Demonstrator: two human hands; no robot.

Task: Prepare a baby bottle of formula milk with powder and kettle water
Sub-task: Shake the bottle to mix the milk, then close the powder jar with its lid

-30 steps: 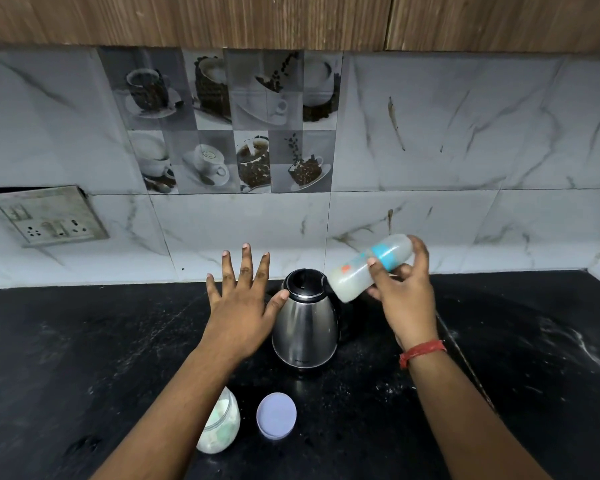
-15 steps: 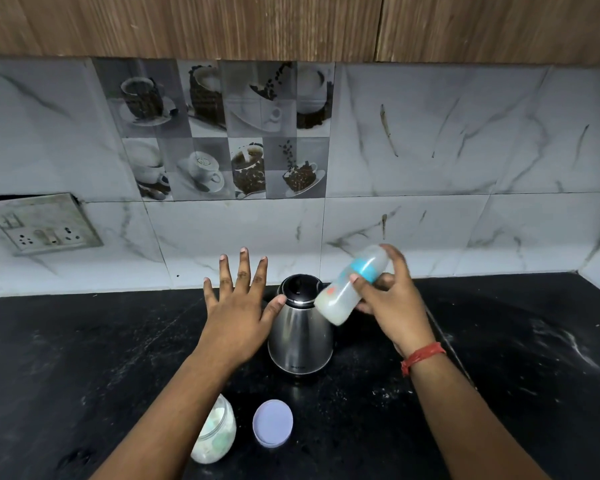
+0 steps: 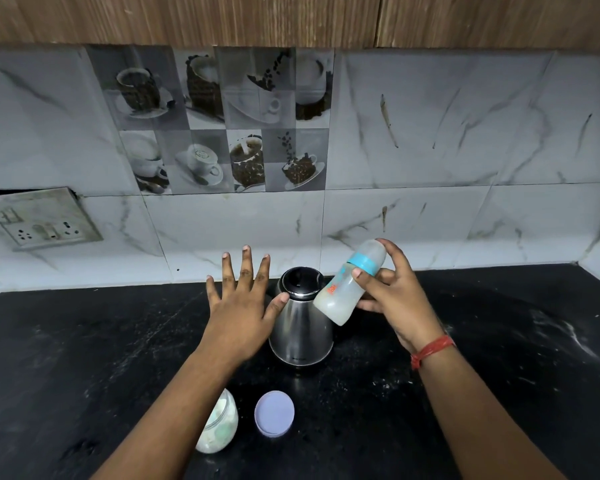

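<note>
The right hand (image 3: pixel 397 299) grasped a tilted translucent baby bottle with a blue collar (image 3: pixel 347 285), holding milky liquid, above the steel kettle (image 3: pixel 300 327). The left hand (image 3: pixel 243 299) was spread flat, its thumb apparently touching the kettle.

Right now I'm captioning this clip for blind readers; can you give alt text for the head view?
A right hand holds a tilted, capped baby bottle of milky liquid above a steel kettle on a black counter. The left hand is spread open beside the kettle; nearer sit an open powder jar and its lid.
</note>
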